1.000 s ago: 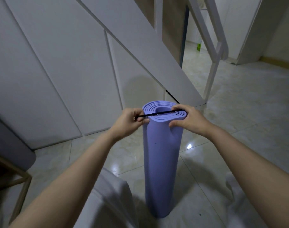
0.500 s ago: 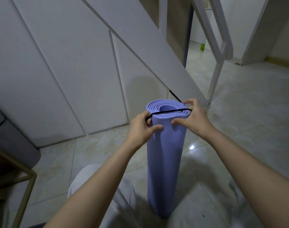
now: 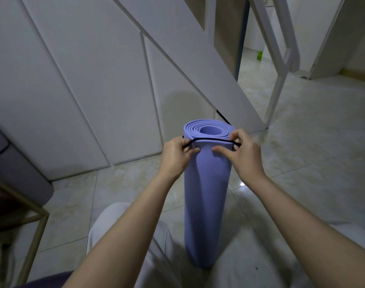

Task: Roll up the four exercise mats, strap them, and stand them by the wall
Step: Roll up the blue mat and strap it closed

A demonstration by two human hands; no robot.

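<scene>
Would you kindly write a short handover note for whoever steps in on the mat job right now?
Left hand: pinches the black strap at the roll's left side.
Right hand: pinches the strap's other end at the right side.
Purple mat: rolled, upright on the tiled floor, close to the white wall; the strap is stretched across its near top edge.
Done: this mat is rolled.
Left: work the strap down round the roll and stand it by the wall. No other mats are in view.

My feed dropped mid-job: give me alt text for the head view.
The left hand and right hand pinch a black strap stretched across the top end of a rolled purple mat standing upright on a tiled floor. White wall panels stand behind.
</scene>
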